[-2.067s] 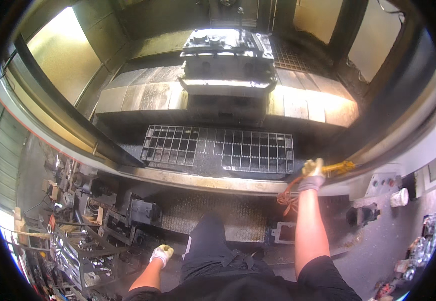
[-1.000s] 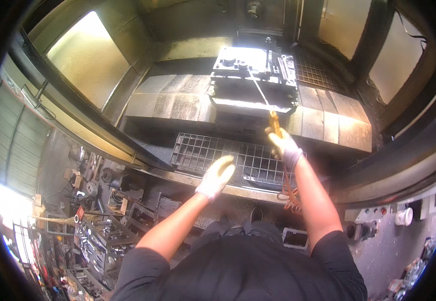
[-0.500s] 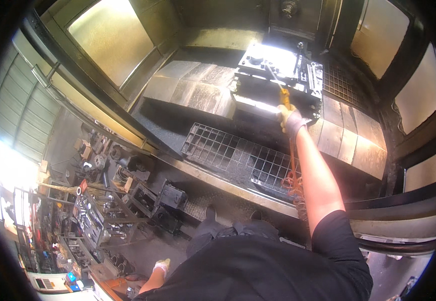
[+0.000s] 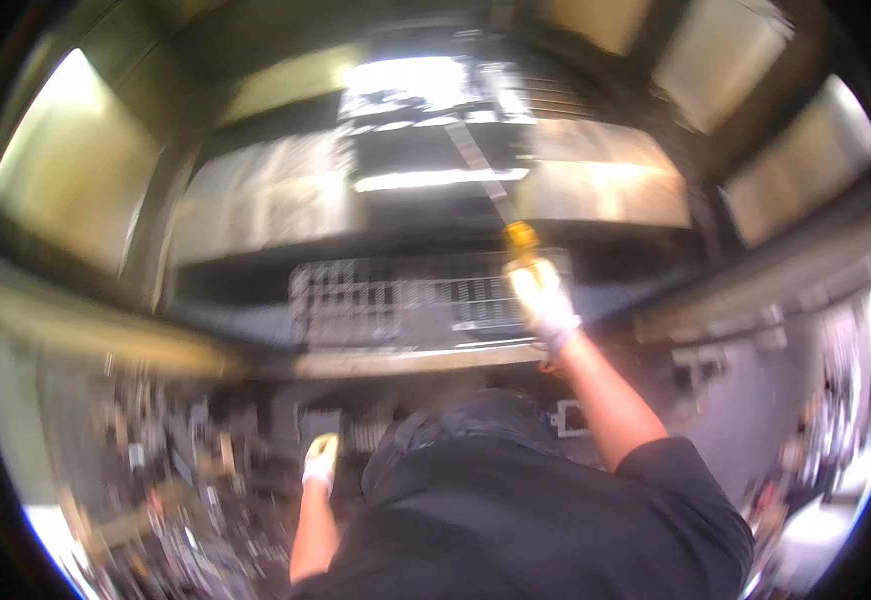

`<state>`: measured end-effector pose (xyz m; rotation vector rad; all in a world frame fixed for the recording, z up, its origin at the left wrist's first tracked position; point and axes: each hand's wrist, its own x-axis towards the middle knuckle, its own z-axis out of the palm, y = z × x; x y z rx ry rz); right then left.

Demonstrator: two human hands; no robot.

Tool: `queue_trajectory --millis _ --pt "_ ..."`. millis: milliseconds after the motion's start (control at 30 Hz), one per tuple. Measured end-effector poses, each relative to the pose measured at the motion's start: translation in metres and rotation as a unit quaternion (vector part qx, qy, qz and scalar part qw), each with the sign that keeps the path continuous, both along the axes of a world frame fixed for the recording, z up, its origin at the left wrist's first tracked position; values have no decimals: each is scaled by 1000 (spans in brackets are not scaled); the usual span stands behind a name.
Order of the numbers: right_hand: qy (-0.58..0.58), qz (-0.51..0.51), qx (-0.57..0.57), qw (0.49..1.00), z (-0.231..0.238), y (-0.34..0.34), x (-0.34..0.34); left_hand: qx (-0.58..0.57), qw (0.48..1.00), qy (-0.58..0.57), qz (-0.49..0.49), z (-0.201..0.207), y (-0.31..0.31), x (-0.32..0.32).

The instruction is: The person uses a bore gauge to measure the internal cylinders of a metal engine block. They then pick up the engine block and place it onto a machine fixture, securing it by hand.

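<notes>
My right hand (image 4: pixel 543 298), in a pale work glove, is closed around a yellow air blow gun (image 4: pixel 521 236). Its long thin nozzle slants up and left toward a block-shaped fixture (image 4: pixel 435 85) with a brightly lit top inside the machine. The nozzle appears in front of the block; whether it touches is not clear. Low beside my body hangs my left hand (image 4: pixel 321 458), also gloved, away from the machine. Its fingers are too smeared to read, and no object shows in it. Motion blur hides the small parts on the fixture.
Metal way covers (image 4: pixel 605 175) flank the fixture on both sides. A grid grate (image 4: pixel 355 300) lies in front of it, behind the machine's front sill (image 4: pixel 405 362). Blurred tools and parts crowd the lower left (image 4: pixel 185 510). More shelving-like clutter stands at the far right.
The view has swung, so the machine now sits squarer and farther left. My right hand has drawn back toward me with the blow gun. My left hand has come up and forward.
</notes>
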<state>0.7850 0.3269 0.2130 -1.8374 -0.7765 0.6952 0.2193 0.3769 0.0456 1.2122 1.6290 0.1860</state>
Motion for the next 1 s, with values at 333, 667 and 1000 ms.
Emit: queue_trajectory --millis 333,667,1000 --pt "-123 -260 -113 951 31 -110 -73 -92 988 54 -113 -89 82 -91" --pt "7 -416 222 882 -53 -209 42 -160 976 -121 -90 -91 138 -18" --pt "-45 -328 -88 939 -97 -204 175 -74 988 73 -112 7 -4 39"
